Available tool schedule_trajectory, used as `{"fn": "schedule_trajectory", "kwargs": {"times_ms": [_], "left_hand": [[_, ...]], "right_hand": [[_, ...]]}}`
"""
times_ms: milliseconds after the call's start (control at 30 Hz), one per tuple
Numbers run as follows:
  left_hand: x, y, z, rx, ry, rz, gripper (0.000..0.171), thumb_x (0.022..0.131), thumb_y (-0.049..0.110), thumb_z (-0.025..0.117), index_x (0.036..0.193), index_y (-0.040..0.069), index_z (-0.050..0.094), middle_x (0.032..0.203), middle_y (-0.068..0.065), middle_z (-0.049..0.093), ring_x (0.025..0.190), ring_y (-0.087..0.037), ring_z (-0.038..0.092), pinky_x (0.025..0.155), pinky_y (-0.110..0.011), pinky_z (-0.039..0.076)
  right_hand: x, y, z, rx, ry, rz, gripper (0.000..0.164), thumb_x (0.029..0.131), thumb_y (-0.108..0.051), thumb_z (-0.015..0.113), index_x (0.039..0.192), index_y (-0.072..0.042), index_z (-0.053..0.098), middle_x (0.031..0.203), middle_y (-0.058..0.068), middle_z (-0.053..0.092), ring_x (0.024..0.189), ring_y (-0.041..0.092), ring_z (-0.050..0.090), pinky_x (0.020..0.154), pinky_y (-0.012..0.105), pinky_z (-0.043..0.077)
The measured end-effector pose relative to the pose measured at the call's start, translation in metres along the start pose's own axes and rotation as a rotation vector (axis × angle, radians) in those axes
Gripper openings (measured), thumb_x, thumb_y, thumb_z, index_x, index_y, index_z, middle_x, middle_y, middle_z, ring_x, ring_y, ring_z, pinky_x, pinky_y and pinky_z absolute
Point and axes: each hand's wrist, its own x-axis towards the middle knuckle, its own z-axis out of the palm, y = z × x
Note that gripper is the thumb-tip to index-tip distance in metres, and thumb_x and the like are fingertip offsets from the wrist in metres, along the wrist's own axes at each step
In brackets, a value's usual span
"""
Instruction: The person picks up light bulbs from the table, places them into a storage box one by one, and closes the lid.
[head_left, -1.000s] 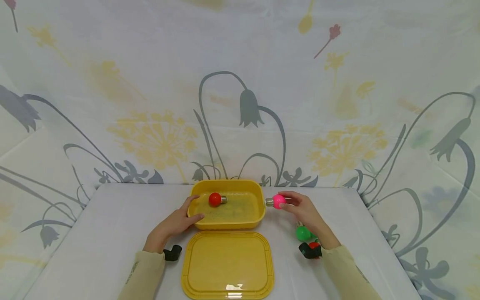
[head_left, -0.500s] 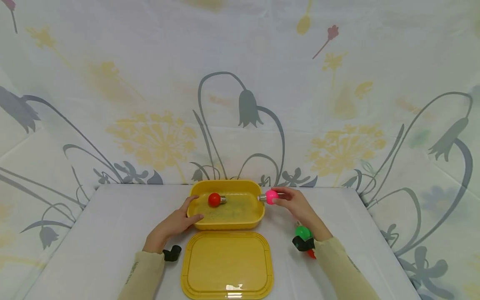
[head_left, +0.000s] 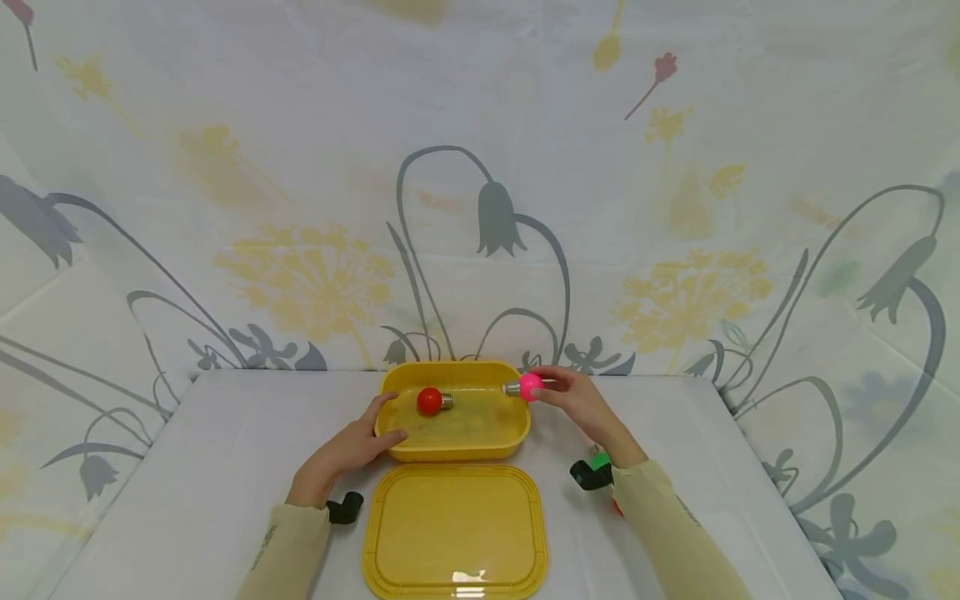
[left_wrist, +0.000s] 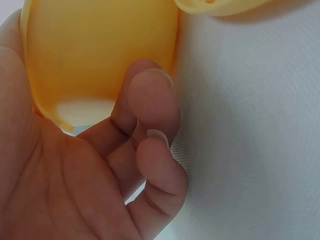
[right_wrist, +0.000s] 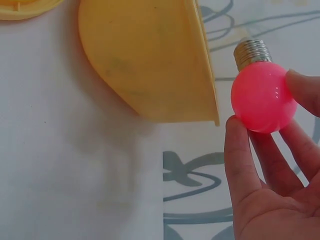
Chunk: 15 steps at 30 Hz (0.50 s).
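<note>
A yellow plastic box (head_left: 453,455) stands near the back of the table, with a red light bulb (head_left: 430,402) lying inside. My left hand (head_left: 348,446) grips the box's left end, thumb over the front rim; its curled fingers lie against the outer wall (left_wrist: 100,50) in the left wrist view. With thumb and fingertips, my right hand (head_left: 588,408) pinches a pink light bulb (head_left: 532,387) by its round part. The bulb's metal screw base points left, over the box's right rim. From the right wrist view, the pink bulb (right_wrist: 264,97) appears above the rim level.
In front of the box lies a flat yellow lid (head_left: 453,533). A green light bulb (head_left: 600,459) and a red object (head_left: 617,506) lie on the right, mostly hidden by the right forearm. A patterned cloth (head_left: 480,275) hangs behind the table.
The right hand has moved left and slightly back with the pink bulb, from beside the box to over its right rim. The left hand and box have stayed in place.
</note>
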Motion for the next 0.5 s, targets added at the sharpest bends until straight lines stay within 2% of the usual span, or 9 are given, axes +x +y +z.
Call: {"fn": "schedule_trajectory", "kwargs": {"times_ms": [200, 500], "left_hand": [[-0.002, 0.001, 0.0, 0.008, -0.003, -0.002, 0.074, 0.096, 0.047, 0.061, 0.155, 0.022, 0.023, 0.142, -0.029, 0.047, 0.117, -0.04, 0.054, 0.105, -0.061, 0.034], [0.001, 0.0, -0.001, 0.026, -0.003, 0.005, 0.075, 0.096, 0.046, 0.062, 0.155, 0.021, 0.023, 0.133, -0.028, 0.053, 0.106, -0.036, 0.056, 0.102, -0.059, 0.036]], "right_hand": [[0.007, -0.003, 0.004, -0.004, -0.027, -0.028, 0.043, 0.091, -0.025, 0.074, 0.13, -0.011, 0.065, 0.129, 0.006, 0.064, 0.114, 0.027, 0.061, 0.105, 0.051, 0.04], [0.016, -0.003, 0.005, 0.031, -0.065, -0.006, 0.048, 0.092, -0.024, 0.072, 0.135, -0.007, 0.06, 0.131, 0.01, 0.062, 0.117, 0.028, 0.058, 0.107, 0.051, 0.038]]}}
